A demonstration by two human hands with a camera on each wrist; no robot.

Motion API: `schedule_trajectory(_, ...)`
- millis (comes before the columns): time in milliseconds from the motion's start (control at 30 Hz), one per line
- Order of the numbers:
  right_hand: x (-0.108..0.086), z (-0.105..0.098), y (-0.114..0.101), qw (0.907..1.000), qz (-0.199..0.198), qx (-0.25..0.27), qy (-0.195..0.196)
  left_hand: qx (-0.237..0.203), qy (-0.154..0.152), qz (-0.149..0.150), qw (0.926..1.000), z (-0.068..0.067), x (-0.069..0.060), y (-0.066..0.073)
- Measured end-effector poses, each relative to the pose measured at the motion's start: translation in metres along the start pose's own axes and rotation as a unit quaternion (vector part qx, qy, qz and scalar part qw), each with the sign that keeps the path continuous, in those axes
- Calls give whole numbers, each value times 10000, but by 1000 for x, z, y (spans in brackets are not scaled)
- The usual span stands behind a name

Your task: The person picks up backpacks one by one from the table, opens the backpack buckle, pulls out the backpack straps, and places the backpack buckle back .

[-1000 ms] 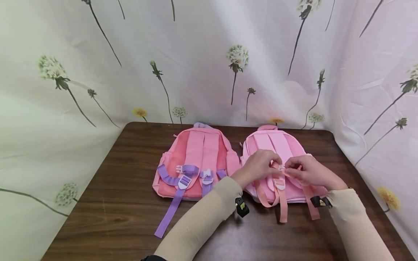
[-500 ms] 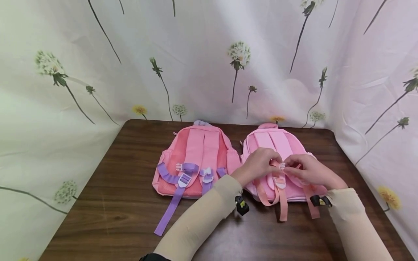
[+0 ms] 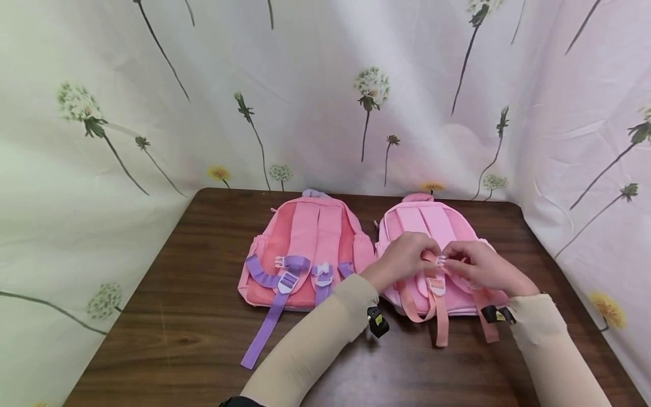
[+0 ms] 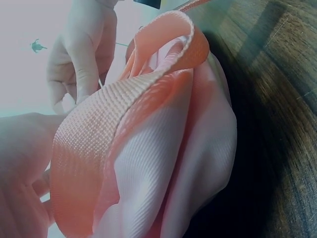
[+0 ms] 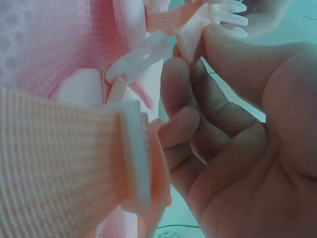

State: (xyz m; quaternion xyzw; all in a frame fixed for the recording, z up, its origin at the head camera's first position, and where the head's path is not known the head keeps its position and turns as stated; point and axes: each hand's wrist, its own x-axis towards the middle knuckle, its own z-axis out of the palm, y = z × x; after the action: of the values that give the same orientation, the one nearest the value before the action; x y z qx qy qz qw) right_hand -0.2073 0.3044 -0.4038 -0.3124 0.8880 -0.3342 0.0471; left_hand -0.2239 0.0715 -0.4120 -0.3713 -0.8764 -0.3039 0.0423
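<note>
While right hand (image 3: 482,267) pinches orange strap (image 5: 191,37) | left hand (image 3: 405,255) curled near buckle (image 5: 232,19), hold unclear

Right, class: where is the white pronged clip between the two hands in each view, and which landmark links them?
Head: the white pronged clip is right of centre, between the left hand and the right hand.
Left wrist: not visible.
Right wrist: near the top edge, right of centre, prongs pointing right.
Shared landmark: right hand, upper left in the left wrist view, large in the right wrist's.
</note>
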Motion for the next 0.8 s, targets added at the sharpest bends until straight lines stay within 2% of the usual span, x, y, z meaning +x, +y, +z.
schedule_trajectory(500, -4, 0, 1, 9997, 211, 35, -132, 22, 5, 54, 10000, 0, -1, 0)
schedule_trajectory(733, -2, -2, -3, 9985, 399, 338, -161, -29, -10, 3, 10000, -2, 2, 1)
schedule_trajectory(800, -3, -1, -4, 9987, 364, 285, -214, -23, -51, -25, 10000, -1, 0, 2)
